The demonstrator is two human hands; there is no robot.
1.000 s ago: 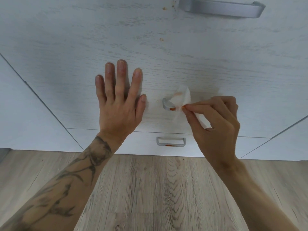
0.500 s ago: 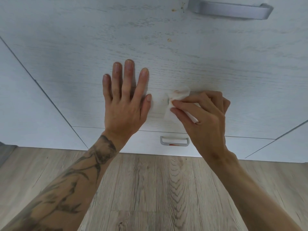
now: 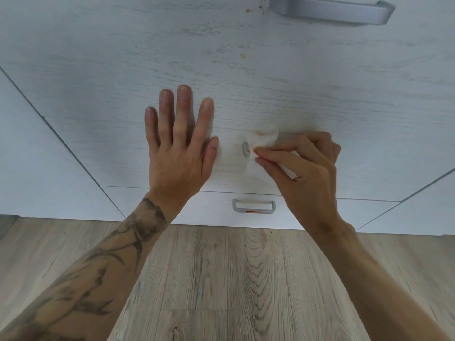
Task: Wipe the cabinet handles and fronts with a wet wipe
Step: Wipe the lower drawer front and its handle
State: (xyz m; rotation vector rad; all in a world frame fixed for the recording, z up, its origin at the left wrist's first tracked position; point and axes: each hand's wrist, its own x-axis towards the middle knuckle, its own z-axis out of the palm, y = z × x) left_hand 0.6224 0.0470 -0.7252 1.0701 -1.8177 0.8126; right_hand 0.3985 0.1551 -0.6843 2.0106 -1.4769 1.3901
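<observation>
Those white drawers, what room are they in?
Probably a kitchen at home: stacked white drawers with metal handles, orange food-like smears on the bottom handle, and a wood-look floor.

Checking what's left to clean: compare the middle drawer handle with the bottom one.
The middle handle is mostly hidden under the wet wipe, with only its left end showing; the bottom handle is fully exposed. The right hand pinches the wet wipe against the middle handle; nothing touches the bottom handle. The bottom handle has an orange smear on its lower bar; by the middle handle, orange shows on the wet wipe. Both are grey.
</observation>
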